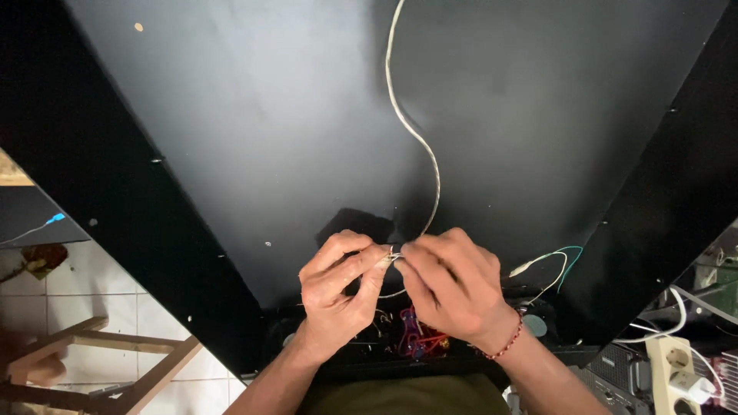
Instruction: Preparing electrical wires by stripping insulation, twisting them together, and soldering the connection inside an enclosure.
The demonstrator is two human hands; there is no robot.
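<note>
At the six o'clock edge of the black panel [254, 131], the pale wire [419, 142] ends between both hands: left hand [338, 288] and right hand [450, 284] pinch its tip together, apparently mid-twist. The next move needs a firm, steady grip.

Both forearms are bare, with a red beaded bracelet [506, 344] circling the right wrist.

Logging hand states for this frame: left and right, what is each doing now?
Left hand: closed, fingertips pinching the end of the pale wire.
Right hand: closed, pinching the same wire end beside the left.
</note>
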